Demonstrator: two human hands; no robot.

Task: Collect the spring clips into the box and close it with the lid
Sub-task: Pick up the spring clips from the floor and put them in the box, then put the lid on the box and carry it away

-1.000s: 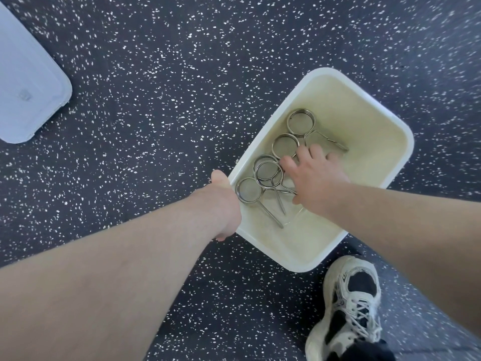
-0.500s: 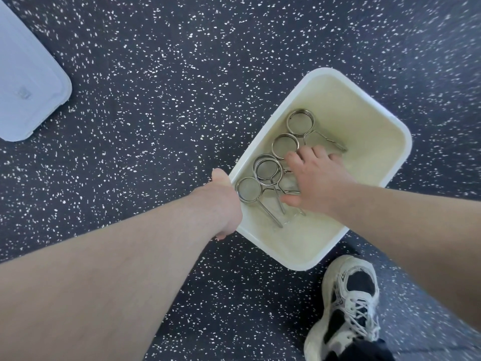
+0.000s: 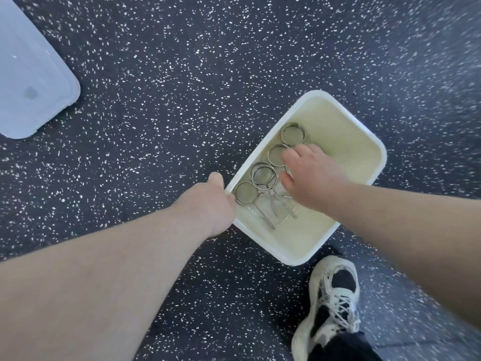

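A cream white box (image 3: 316, 93) stands on the speckled dark floor. Several metal spring clips (image 3: 263, 177) lie in a row along its left inner wall, rings toward the wall and legs pointing inward. My left hand (image 3: 208, 201) grips the box's left rim, thumb on the outside. My right hand (image 3: 309, 173) hovers palm down inside the box over the clips' legs, fingers apart, with nothing seen in it. It hides part of the clips beneath it. The pale blue lid (image 3: 31, 82) lies on the floor far to the upper left.
A white and black sneaker (image 3: 333, 303) stands on the floor just below the box's near right corner. Dark speckled floor (image 3: 169, 87) stretches between the box and the lid.
My right hand's fingers have spread and come off the clips, which stay in the box. My left hand keeps its hold on the rim. The view has shifted slightly.
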